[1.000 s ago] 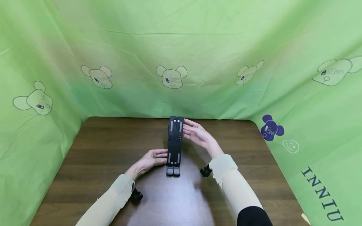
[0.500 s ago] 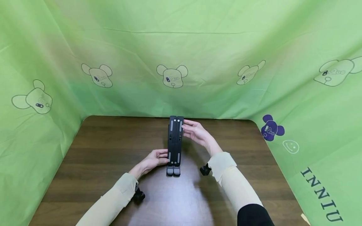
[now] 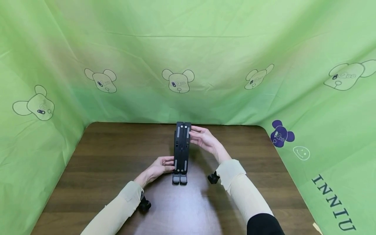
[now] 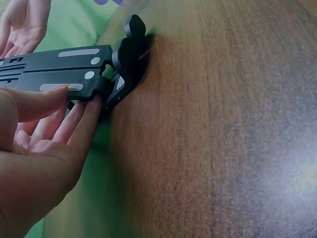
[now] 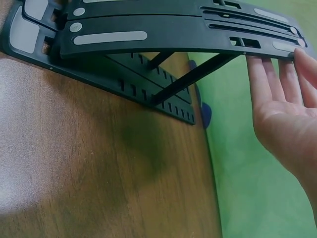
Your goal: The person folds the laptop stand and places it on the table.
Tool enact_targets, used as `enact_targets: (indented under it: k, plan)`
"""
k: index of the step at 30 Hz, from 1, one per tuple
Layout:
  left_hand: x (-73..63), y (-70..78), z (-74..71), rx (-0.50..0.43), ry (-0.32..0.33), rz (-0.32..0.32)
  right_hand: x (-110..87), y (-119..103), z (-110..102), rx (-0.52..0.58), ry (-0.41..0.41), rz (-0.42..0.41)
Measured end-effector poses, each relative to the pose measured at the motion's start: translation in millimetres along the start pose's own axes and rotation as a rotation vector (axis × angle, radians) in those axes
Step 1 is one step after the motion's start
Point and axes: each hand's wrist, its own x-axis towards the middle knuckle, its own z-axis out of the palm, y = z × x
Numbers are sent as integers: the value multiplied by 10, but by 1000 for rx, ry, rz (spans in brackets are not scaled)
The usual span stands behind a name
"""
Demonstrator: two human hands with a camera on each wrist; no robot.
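A black folding laptop stand (image 3: pixel 181 150) with grey pads stands on the table, its two long bars side by side. In the right wrist view its upper arms (image 5: pixel 163 37) slope up from the slotted base (image 5: pixel 173 111), propped by struts (image 5: pixel 198 77). My left hand (image 3: pixel 155 167) pinches the near left edge; in the left wrist view the thumb lies on top and the fingers underneath. At the raised far end, my right hand (image 3: pixel 206 140) pinches the right edge, thumb above and fingers below.
The brown wooden table (image 3: pixel 117 143) carries the stand near its middle. A green printed cloth (image 3: pixel 132 104) hangs around the back and both sides. Dark wrist-worn devices (image 3: pixel 144 204) show below both cuffs. A pale scrap (image 3: pixel 317 227) lies at the right table edge.
Both thumbs have come over the stand's edges, and my left hand has shifted slightly right. The stand stays in place.
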Motion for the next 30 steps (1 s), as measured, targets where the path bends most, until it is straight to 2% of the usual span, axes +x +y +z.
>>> enact_targets:
  k: [6, 18, 30]
  plan:
    - [10, 16, 16, 2, 15, -15, -17, 26, -13, 29, 4, -15]
    - [44, 10, 36, 31, 42, -16, -21, -10, 35, 20, 38, -29]
    - [84, 0, 48, 66, 62, 11, -34, -2, 65, 13, 119, -48]
